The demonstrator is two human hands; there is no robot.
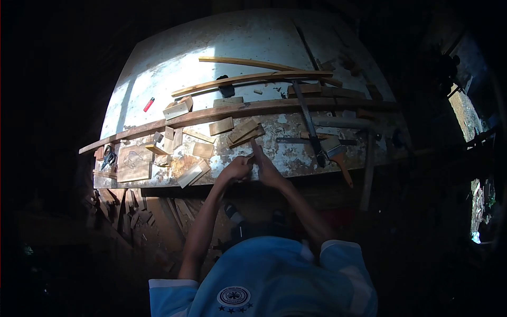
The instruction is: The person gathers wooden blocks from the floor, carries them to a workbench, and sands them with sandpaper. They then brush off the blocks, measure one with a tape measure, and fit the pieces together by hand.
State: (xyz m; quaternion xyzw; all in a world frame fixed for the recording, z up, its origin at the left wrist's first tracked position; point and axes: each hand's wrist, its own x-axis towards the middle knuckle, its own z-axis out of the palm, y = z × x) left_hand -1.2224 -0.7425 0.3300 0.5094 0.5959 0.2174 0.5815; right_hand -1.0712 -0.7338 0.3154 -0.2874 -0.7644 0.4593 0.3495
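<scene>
Close together over the worktable's front edge are my left hand (237, 169) and my right hand (266, 168). The fingers of my left hand are curled in; anything between them is too small to make out. My right hand points forward beside it, its fingers pressed together, and what it may hold is hidden. Just beyond them lie stacked small wood blocks (245, 132). Another block (203, 150) rests to the left, near a pair of overlapping pieces (194, 173) at the edge.
On the worktable (158, 68) lie long wood strips (248, 76), a long curved board (211, 112), a red lighter (149, 104), scissors (109, 157), a square board (134, 164), a metal square (306, 116), a brush (338, 156) and a hammer (368, 169). Wood offcuts (132, 214) lie below.
</scene>
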